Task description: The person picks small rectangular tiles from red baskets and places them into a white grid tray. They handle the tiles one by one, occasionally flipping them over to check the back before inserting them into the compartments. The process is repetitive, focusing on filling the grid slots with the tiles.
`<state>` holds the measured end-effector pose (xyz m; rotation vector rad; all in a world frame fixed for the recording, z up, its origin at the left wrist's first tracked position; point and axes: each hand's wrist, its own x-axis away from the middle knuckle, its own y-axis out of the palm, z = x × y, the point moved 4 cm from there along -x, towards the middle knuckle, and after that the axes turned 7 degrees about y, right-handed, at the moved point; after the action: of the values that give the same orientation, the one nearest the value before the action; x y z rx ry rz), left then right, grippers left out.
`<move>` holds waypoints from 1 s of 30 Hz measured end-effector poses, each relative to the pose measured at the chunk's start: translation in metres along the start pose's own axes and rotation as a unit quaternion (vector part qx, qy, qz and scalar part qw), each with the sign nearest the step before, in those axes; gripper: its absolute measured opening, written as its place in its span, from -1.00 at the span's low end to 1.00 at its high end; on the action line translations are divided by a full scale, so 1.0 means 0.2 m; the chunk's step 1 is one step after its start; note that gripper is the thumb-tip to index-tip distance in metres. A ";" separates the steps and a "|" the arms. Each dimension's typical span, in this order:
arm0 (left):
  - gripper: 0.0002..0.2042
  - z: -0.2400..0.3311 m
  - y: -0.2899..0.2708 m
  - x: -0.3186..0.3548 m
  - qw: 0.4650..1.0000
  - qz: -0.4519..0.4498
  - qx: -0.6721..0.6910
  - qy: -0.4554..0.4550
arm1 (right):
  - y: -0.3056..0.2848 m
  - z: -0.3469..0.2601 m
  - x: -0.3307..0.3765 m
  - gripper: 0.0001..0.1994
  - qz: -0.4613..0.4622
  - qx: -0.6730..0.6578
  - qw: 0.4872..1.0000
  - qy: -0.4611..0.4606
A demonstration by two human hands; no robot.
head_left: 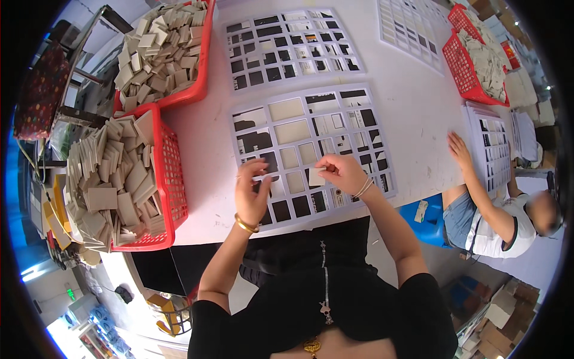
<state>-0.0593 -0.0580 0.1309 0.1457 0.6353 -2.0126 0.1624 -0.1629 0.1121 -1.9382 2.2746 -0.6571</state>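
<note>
my right hand (339,170) has thumb and forefinger pinched on a pale tile (317,177), above the gridded tray (290,122); to its left, my left hand (251,192) holds its fingers apart, contact uncertain. likely faults: a slackened pinch could drop the tile askew across a divider; a low wrist might nudge neighbouring pieces. below my fingers, the tray contains black-and-white pieces (321,103) and plain pale cells, filled or bare i cannot tell. left of them, two red baskets (173,173) hold heaped tiles (116,179).
</note>
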 end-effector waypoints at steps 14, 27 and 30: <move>-0.67 -0.38 -0.18 0.43 0.983 0.039 -0.080 -0.162 | 0.12 0.05 -0.02 -0.86 0.070 0.294 0.942 -0.146; -0.43 -0.46 -0.08 0.35 0.969 0.029 0.006 -0.247 | -0.37 0.39 0.24 -0.46 0.380 0.315 0.869 0.026; -0.41 -0.33 -0.07 0.33 0.981 0.003 -0.049 -0.188 | -0.52 0.62 0.36 -0.45 0.383 0.178 0.893 0.153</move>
<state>-0.1155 -0.0713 0.0573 -0.2855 0.4879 -1.9298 0.2846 -0.2767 0.0533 -0.7049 2.5574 -1.1851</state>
